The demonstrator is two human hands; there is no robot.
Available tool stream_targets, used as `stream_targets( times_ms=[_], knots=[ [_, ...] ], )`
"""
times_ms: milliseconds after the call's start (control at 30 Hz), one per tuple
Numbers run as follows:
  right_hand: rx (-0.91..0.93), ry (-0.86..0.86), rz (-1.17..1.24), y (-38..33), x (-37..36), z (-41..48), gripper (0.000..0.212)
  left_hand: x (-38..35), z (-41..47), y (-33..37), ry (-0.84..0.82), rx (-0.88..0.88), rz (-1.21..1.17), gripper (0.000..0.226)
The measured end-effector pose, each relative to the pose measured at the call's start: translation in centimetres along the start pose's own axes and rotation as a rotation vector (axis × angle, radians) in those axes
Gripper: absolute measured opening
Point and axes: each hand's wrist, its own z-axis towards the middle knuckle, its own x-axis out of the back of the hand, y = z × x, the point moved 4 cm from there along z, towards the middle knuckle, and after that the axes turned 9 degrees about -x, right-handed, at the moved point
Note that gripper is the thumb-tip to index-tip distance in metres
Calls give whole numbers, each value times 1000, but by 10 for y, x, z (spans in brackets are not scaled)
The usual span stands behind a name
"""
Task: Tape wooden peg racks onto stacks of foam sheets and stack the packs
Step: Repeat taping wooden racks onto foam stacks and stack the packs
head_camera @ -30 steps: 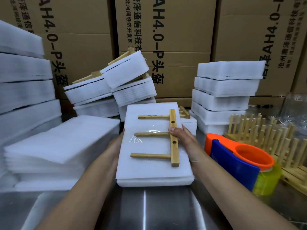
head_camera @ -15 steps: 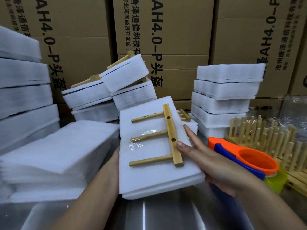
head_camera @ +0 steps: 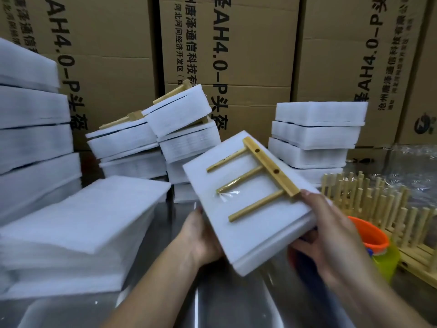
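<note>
I hold a foam pack tilted in the air above the steel table. A wooden peg rack with three pegs lies on its top face, and clear tape crosses the middle peg. My left hand grips the pack's lower left edge from underneath. My right hand grips the right edge, thumb on top by the rack's bar end, fingers under the foam.
Taped packs lie piled at the back centre, and a neater stack stands back right. Loose foam sheets sit left. Bare wooden racks and an orange tape dispenser are on the right. Cardboard boxes wall the back.
The pack has risen off the table and turned clockwise, moving right. My right hand slid from the rack bar to the pack's right edge; the left hand stays under the left side.
</note>
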Motion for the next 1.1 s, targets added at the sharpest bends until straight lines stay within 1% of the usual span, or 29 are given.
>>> stream_targets(
  times_ms=[67,100,200,233,300,367,433,500,567,633,667,733,900,1033,1100],
  knots=[
    [135,75,-100,-26,4,11,25,-7,-4,-9,51,34,27,56],
    [202,111,-157,-39,4,17,29,-6,-4,-14,110,33,63,54],
    [334,192,-275,-65,-2,34,37,-5,-6,-21,187,14,66,41],
    [355,222,-304,-70,-3,41,47,-6,-7,-21,190,18,80,38],
    [377,278,-344,-75,-7,56,72,-9,-7,-21,187,29,87,36],
    [376,314,-365,-77,-12,73,83,-11,-2,-24,166,43,91,36],
    [351,330,-370,-76,-20,94,85,-13,-1,-25,146,47,105,36],
    [340,345,-376,-74,-30,114,79,-11,2,-27,151,43,107,35],
    [333,355,-399,-72,-41,135,64,-9,3,-28,152,48,76,34],
    [316,355,-382,-70,-50,155,43,-7,4,-27,146,60,56,34],
    [304,354,-369,-68,-53,165,38,-5,5,-27,145,66,51,34],
    [267,358,-340,-61,-60,183,39,-4,6,-27,141,70,38,34],
    [106,339,-167,-34,-71,219,47,-4,8,-27,133,76,31,32],
    [-87,296,-24,-12,-70,235,65,-3,11,-28,118,80,28,31],
    [-155,274,-18,-5,-70,237,65,-2,11,-28,113,84,24,31]
  ],
)
